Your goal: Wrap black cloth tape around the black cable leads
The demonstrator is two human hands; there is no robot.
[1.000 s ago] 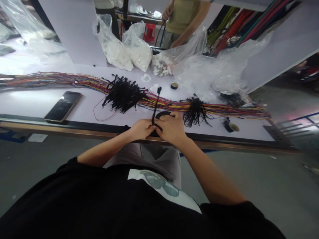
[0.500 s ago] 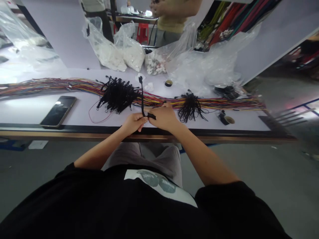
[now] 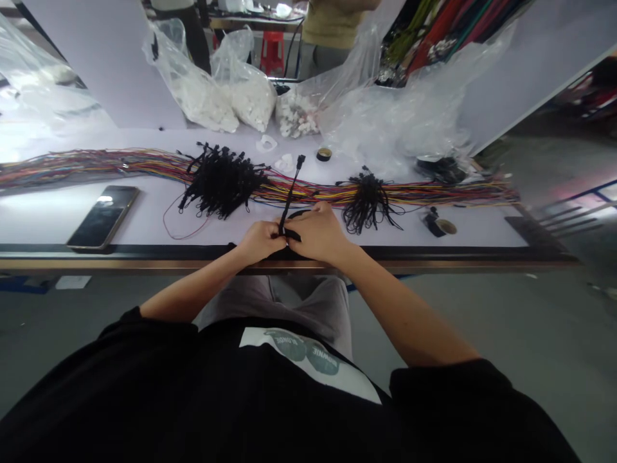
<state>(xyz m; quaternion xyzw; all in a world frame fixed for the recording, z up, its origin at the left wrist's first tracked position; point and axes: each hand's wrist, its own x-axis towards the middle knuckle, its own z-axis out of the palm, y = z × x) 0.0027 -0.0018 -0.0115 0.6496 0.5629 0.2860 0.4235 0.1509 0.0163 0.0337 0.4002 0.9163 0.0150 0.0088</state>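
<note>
Ctr-L of frame: phone (image 3: 103, 217) flat on worktop (image 3: 29, 215); wire bundle (image 3: 81, 161) runs L to R behind it; L black-lead cluster (image 3: 219, 183) lies across bundle.

Ctr: L hand (image 3: 260, 243) closed, fingertips pinching lower end of single black lead (image 3: 290, 196); lead's upper end has just swung from slight L lean to R lean, free end pointing upper R; R hand (image 3: 321, 235) closed on black strip (image 3: 292, 235) (prob. tape) against same lower end; exact finger contact partly hidden. Judged: lead's angle is being adjusted, work point remains at lower end.

Ctr-R: R black-lead cluster (image 3: 369, 199) on bundle; tape roll (image 3: 446, 226) near bench edge, untouched.
</note>
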